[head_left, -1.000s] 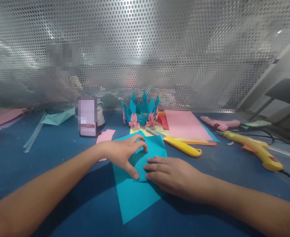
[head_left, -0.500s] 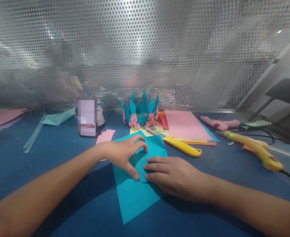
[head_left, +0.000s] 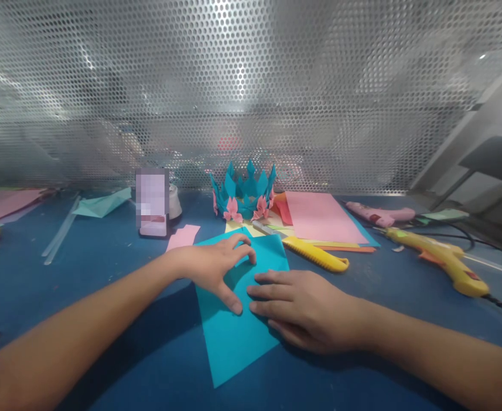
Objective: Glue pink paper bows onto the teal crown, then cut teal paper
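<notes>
Turquoise paper (head_left: 236, 357) lies under my two hands, toward the middle of the blue table (head_left: 148, 348), one corner pointing at me. On my left hand (head_left: 217, 265) the fingers are open and arched over the sheet, thumb spread wide from the rest, its tip down by the paper. My right hand (head_left: 313, 311) is open too, fingers nearly straight and close together, their tips resting on the sheet.

Along the table's far edge stands a perforated metal panel (head_left: 242, 68), with blurred shapes behind it; a dark chair (head_left: 497, 165) sits beyond the right side.

Counting up: one blue crown (head_left: 251, 188) with pink flowers near the far edge, one yellow cutter (head_left: 317, 254) just beyond my right hand, one phone (head_left: 153, 205) propped upright, two glue guns, pink (head_left: 381, 215) and yellow (head_left: 443, 260), toward the right, and two clear sticks (head_left: 61, 231) to the left.
</notes>
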